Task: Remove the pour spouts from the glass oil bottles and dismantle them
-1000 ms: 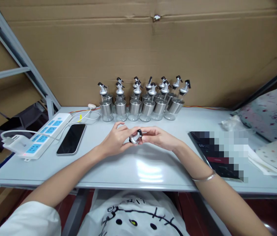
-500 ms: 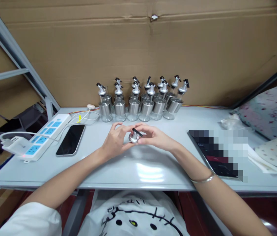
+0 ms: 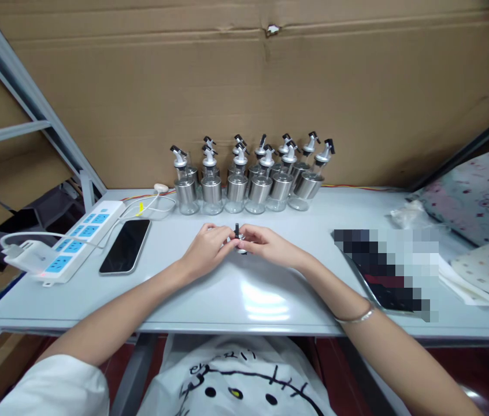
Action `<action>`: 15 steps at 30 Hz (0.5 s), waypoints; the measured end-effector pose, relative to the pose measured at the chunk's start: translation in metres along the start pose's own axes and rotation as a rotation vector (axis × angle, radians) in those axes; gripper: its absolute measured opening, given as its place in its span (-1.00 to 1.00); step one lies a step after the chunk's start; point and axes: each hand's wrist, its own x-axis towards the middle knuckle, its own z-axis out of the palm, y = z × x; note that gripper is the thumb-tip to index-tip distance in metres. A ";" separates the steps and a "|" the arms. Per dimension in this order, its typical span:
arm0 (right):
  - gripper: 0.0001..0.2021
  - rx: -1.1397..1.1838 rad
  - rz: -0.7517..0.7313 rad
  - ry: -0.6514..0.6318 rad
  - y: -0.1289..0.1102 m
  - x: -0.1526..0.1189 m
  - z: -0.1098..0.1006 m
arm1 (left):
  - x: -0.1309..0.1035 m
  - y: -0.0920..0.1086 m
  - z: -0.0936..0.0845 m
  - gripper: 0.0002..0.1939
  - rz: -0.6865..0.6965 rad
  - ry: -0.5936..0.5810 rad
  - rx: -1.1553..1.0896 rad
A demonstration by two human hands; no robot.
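Note:
Above the middle of the table, my left hand (image 3: 208, 250) and my right hand (image 3: 269, 247) meet around a small pourer cap (image 3: 241, 251). It has a silver base and a black flip lever pointing up. Fingertips of both hands are pinched on it, the left near the lever and the right at the side, and they cover most of it. Behind the hands stand several glass oil bottles (image 3: 237, 189) with steel sleeves, each topped by a silver and black pourer. The bottle at the right end (image 3: 308, 184) looks tilted.
On the left lie a black-screened phone (image 3: 125, 247) and a white power strip (image 3: 80, 240) with a plugged-in charger and cables. To the right are a partly pixelated dark tablet (image 3: 378, 271), crumpled plastic (image 3: 407, 215) and patterned cloth. A cardboard wall (image 3: 244, 86) closes off the back.
The pourer cap has been turned, so its black lever now points up rather than slanting right. My fingers have closed in tighter around it, hiding more of the silver base.

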 end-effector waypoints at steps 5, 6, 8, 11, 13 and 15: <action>-0.76 -0.136 -0.012 0.009 0.000 -0.001 0.000 | 0.001 0.000 0.001 -0.82 -0.121 -0.013 -0.082; -0.77 -0.144 -0.021 0.012 -0.001 -0.001 0.000 | 0.002 0.000 -0.001 -0.82 -0.139 0.007 -0.107; -0.77 -0.153 -0.033 0.037 -0.003 -0.001 -0.002 | 0.004 0.000 -0.005 -0.82 -0.166 0.054 -0.177; -0.76 -0.167 -0.017 0.143 -0.005 -0.001 -0.004 | 0.006 -0.001 -0.012 -0.81 -0.208 0.090 -0.368; -0.76 -0.164 0.003 0.248 -0.005 0.001 -0.006 | 0.008 -0.001 -0.016 -0.80 -0.258 0.051 -0.576; -0.75 -0.105 0.026 0.328 -0.006 0.002 -0.008 | 0.009 -0.001 -0.017 -0.81 -0.317 -0.040 -0.821</action>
